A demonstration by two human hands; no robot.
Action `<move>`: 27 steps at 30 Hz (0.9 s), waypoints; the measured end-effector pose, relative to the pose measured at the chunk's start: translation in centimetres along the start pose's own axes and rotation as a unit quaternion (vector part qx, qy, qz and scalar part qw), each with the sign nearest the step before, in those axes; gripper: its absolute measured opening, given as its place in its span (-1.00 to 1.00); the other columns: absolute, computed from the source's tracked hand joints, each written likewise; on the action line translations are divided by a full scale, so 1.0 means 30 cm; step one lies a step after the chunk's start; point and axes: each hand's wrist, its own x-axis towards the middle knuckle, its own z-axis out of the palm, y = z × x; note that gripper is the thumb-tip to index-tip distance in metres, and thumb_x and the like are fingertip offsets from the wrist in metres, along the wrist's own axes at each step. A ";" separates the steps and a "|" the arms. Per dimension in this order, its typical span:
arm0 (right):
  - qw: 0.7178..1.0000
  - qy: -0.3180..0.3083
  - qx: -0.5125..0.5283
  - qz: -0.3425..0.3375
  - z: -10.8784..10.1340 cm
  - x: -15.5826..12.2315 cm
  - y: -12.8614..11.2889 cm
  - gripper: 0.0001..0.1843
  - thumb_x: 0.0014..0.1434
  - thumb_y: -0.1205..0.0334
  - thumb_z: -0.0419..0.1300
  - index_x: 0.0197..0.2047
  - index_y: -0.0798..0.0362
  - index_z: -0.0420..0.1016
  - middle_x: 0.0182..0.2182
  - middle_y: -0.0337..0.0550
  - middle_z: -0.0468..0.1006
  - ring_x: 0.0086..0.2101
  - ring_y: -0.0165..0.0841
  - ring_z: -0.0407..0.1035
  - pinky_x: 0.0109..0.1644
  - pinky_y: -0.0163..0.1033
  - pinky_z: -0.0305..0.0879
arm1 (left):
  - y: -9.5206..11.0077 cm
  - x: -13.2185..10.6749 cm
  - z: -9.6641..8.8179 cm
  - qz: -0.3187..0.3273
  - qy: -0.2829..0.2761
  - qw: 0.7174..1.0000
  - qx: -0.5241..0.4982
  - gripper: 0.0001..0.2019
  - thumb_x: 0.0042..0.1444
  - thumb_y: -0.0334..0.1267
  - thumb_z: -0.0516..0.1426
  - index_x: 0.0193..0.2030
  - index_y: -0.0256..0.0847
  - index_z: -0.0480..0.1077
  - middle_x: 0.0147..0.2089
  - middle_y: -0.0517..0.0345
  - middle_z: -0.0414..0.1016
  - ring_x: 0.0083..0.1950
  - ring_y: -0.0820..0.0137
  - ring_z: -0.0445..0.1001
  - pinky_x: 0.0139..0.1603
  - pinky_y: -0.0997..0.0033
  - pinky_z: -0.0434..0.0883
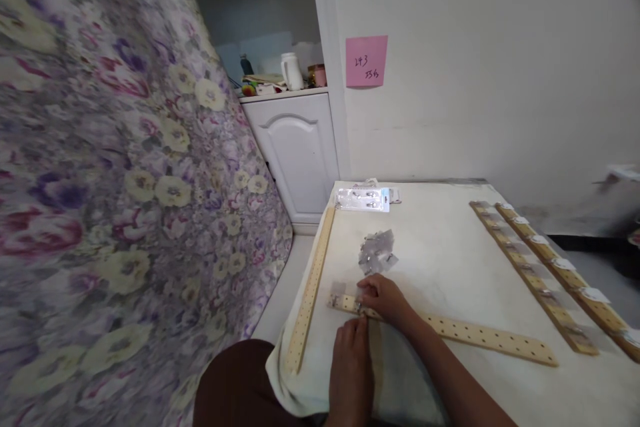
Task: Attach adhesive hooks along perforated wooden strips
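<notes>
A pale wooden strip with rows of holes [480,333] lies across the table in front of me. My right hand [385,297] bends over its left part, fingertips pinched at a small clear plastic piece [354,288] with a metal bit on it. My left hand [351,347] is at the strip's near edge, fingers curled together; what they grip is hidden. Another clear piece sits at the strip's left end. Just beyond my hands lies a pile of small clear plastic pieces [377,250] with shiny metal bits.
A second holed strip [311,293] lies along the table's left edge. Two wooden strips carrying several pieces, an inner strip [533,277] and an outer strip [565,270], lie at the right. A clear package [363,199] lies at the back. A floral curtain [150,213] hangs left.
</notes>
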 end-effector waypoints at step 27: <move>0.996 0.066 0.016 -0.057 -0.011 -0.041 -0.006 -0.79 0.08 0.32 0.12 -0.20 0.11 0.49 -0.34 -0.16 0.52 -0.33 -0.38 0.39 -0.21 -0.32 0.26 | -0.011 -0.017 -0.005 0.020 0.022 0.999 -0.019 -0.49 0.11 -0.56 -0.13 0.20 -0.28 0.26 0.02 -0.08 0.39 0.05 0.24 0.32 0.13 0.16 0.31</move>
